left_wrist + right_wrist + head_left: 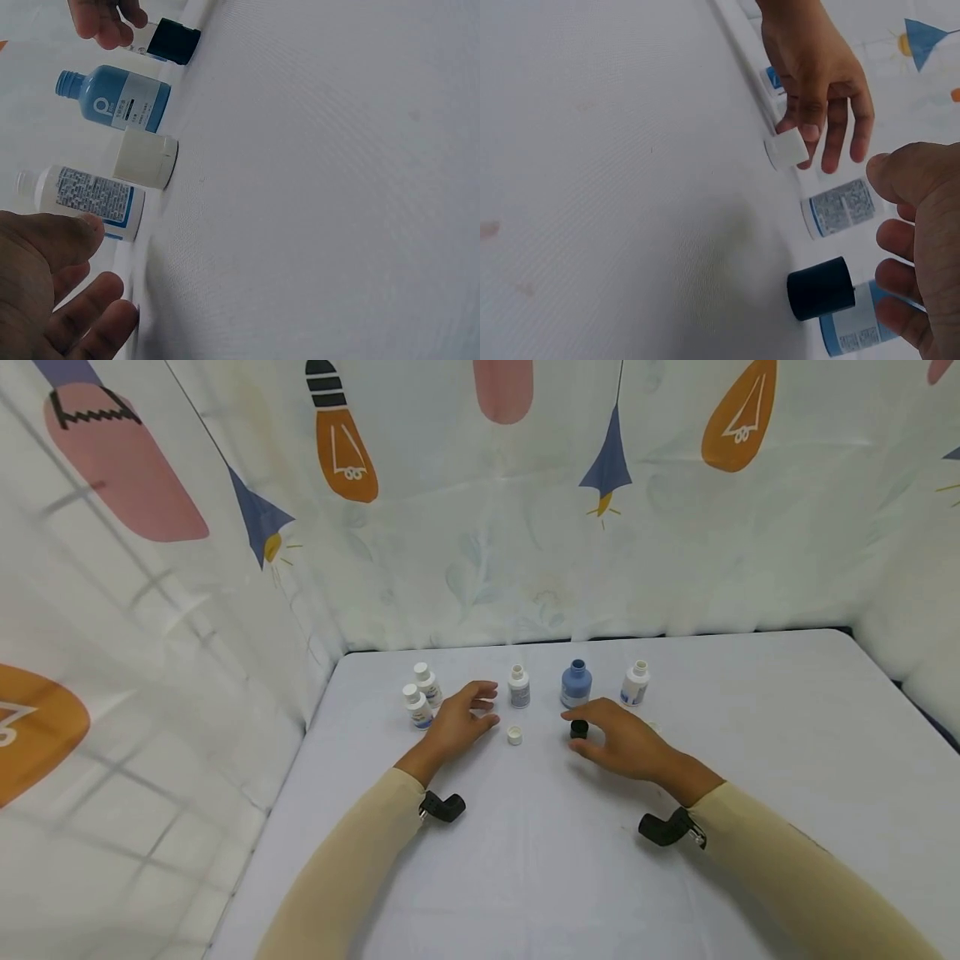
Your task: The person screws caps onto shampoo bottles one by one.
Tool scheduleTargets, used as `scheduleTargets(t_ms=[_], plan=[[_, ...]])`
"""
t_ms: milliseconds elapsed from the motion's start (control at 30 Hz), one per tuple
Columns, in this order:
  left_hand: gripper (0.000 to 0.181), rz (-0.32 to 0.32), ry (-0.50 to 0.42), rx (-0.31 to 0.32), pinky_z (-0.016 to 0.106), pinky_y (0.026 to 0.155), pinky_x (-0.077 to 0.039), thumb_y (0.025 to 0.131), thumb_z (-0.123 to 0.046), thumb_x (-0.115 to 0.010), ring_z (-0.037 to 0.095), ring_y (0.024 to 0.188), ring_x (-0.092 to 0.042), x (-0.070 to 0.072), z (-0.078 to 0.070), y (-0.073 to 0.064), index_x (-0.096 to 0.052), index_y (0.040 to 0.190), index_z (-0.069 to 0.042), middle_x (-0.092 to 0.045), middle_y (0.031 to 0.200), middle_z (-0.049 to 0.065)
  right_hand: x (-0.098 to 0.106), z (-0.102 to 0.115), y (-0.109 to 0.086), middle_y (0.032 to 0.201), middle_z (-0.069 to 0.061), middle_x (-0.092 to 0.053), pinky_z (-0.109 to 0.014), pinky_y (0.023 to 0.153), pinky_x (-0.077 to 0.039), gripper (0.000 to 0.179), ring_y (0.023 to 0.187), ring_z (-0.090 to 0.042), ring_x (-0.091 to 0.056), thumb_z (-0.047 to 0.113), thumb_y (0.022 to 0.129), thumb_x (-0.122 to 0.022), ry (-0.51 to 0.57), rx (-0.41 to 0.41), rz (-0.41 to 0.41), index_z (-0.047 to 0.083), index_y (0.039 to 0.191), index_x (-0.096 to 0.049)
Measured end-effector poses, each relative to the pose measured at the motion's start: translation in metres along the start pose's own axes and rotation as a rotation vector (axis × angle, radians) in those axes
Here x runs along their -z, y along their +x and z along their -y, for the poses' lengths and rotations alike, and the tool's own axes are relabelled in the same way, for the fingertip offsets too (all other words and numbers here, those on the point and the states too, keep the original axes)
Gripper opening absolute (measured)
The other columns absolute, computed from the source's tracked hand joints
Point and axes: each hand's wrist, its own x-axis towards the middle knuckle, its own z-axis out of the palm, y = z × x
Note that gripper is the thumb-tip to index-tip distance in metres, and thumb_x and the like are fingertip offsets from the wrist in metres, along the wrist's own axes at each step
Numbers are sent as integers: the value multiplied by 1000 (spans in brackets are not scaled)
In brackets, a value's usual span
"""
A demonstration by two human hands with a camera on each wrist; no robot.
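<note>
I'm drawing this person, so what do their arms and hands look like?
The left sleeve and right sleeve are long and cream; the right has a thin dark line. The left hand and right hand wear no gloves. At each wrist is a small, bent black gadget with a shiny bit.

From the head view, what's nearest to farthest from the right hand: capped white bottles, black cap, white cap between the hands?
1. Black cap: close by the right hand.
2. White cap: between the hands.
3. Capped white bottles: beyond the left hand.
</note>
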Motion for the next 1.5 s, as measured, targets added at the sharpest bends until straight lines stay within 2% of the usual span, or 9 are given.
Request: scheduleTargets(t_ms=[333, 733, 933, 1167, 1500], plan=[[58, 4, 25, 45, 36, 98, -52, 93, -13, -78, 15, 119, -64, -5, -5, 11, -53, 144, -21, -63, 136, -2, -8, 9, 18, 136, -6, -62, -49, 107, -45, 48, 129, -27, -54, 30, 94, -78, 34, -81, 67, 12, 136, -66], [59, 28, 27, 20, 41, 103, -49, 94, -17, -77, 19, 120, -64, -8, -6, 18, -51, 146, -20, -62, 139, 2, -19, 16, 34, 135, -4, -63, -50, 106, -45, 48, 129, -27, -55, 37, 96, -75, 33, -78, 113, 14, 137, -66], [59, 27, 41, 14, 42, 104, -48, 94, -19, -78, 20, 121, -64, -10, -7, 22, -51, 146, -19, -62, 139, 2, -25, 18, 43, 134, -1, -64, -47, 107, -45, 47, 129, -24, -55, 37, 95, -75, 28, -77, 115, 15, 136, -66], [59, 29, 34, 17, 41, 103, -49, 94, -18, -78, 20, 121, -64, -12, -8, 26, -51, 147, -18, -62, 139, 4, -28, 24, 50, 133, -4, -66, -47, 106, -45, 46, 129, -25, -57, 35, 95, -76, 4, -81, 130, 13, 134, -67], [58, 28, 34, -1, 42, 102, -49, 94, -16, -78, 22, 119, -65, -12, -5, 31, -52, 145, -16, -62, 139, 6, -36, 31, 60, 128, -4, -68, -44, 105, -45, 44, 125, -25, -58, 33, 94, -77, -5, -39, 129, 10, 131, -69]])
